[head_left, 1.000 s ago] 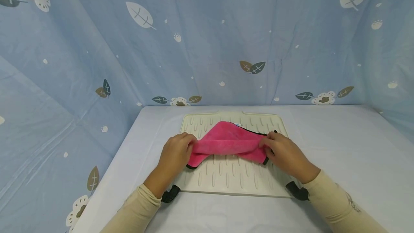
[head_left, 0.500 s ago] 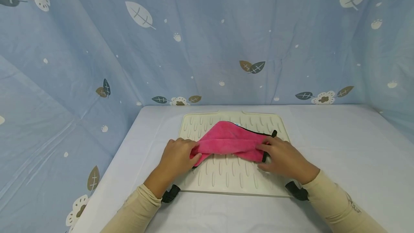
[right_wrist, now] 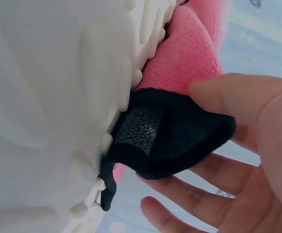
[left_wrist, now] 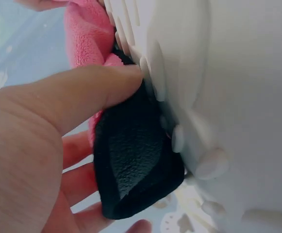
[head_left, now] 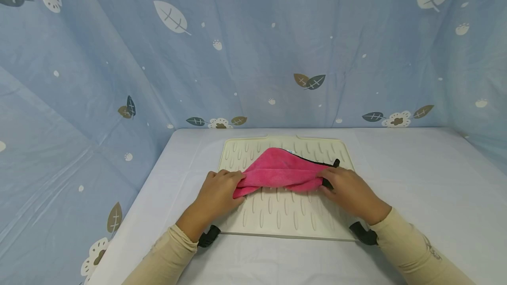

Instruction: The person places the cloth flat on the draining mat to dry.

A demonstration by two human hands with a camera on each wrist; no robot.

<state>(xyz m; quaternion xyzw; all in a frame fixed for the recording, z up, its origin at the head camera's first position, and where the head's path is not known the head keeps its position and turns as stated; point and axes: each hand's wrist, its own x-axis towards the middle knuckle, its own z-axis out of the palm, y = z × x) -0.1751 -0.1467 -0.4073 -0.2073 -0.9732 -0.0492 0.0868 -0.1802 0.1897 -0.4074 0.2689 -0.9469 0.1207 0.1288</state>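
Note:
A pink plush cloth [head_left: 277,175] with black edging lies folded across a cream ridged board [head_left: 273,214]. Its left end is pinched by my left hand [head_left: 219,192]; in the left wrist view the thumb [left_wrist: 102,85] lies over the cloth's dark lining [left_wrist: 136,150] with the fingers behind. At the other end my right hand [head_left: 350,192] pinches the cloth between thumb and fingers. Dark lining [right_wrist: 174,136] shows there in the right wrist view, and a small black loop [head_left: 336,162] sticks up beside the knuckles. Both hands partly hide the cloth's ends.
Black curved pieces [head_left: 209,236] sit at the board's near corners, close to each forearm. A white-covered table [head_left: 428,179] spreads around the board. Blue patterned curtain [head_left: 253,56] hangs behind and at the sides.
The thumbs, spread half a second ago, have closed onto the cloth's ends. The near corners that hung toward me a second ago are now gathered up into the hands.

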